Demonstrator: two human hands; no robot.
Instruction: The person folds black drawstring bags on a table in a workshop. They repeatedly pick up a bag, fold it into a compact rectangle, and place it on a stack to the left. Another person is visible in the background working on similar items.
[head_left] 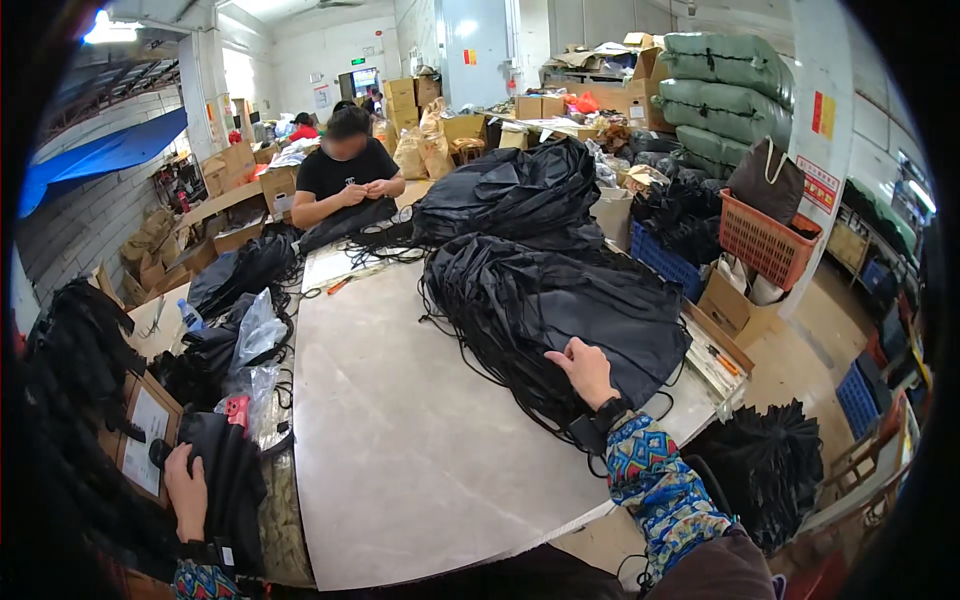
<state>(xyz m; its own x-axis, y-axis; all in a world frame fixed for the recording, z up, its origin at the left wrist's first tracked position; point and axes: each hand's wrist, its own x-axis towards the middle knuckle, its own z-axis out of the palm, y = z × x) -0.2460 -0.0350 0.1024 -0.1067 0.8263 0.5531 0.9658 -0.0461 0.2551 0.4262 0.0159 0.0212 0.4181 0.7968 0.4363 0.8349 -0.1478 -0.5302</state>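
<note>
My right hand (585,372) is over the near heap of black drawstring bags (550,310), its thumb and forefinger stretched out and slightly apart. No bag shows plainly in its grasp, and its other fingers are partly hidden. At the lower left, my left hand (186,490) lies on folded black fabric (225,465) with its fingers loosely extended, beside a small dark rounded object (159,453). A red item (237,410) rests on that fabric. Black cords trail from the heap onto the pale tabletop (400,420).
Across the table a person (350,170) handles black fabric with both hands. A second black heap (515,190) stands behind the near one. An orange crate (765,240) and a blue crate (665,262) are at right. Orange-handled tools (722,360) lie by the table's right edge.
</note>
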